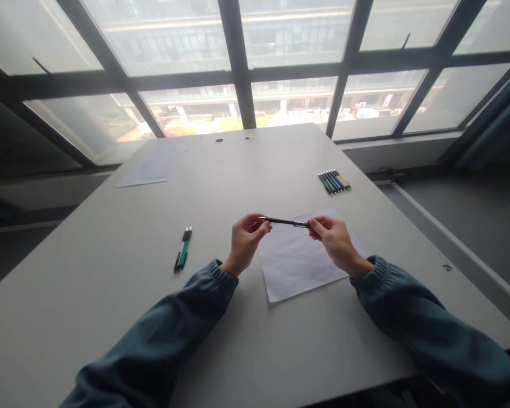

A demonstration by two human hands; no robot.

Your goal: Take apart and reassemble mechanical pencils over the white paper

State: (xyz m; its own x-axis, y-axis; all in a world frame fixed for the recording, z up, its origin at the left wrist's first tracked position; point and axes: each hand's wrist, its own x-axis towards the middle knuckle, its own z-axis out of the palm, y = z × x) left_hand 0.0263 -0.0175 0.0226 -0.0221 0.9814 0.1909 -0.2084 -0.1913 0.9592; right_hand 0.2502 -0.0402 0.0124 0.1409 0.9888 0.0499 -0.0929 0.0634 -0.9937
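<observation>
A black pen (285, 221) is held nearly level between my two hands, above a white sheet of paper (300, 266). My left hand (247, 238) pinches its silvery tip end. At the other end, by the clip, the fingers of my right hand (331, 238) are closed round it. Two pens (183, 249), one with a green barrel, lie side by side on the table to the left of my left hand. Beyond my right hand lies a row of several pens (334, 182) with green, blue and yellow parts.
The white table (238, 181) reaches to large windows (289, 102) with dark frames. More white paper (148, 167) lies at its far left. Near the far edge are a small round dark disc (219, 140) and a small dark item (248, 137).
</observation>
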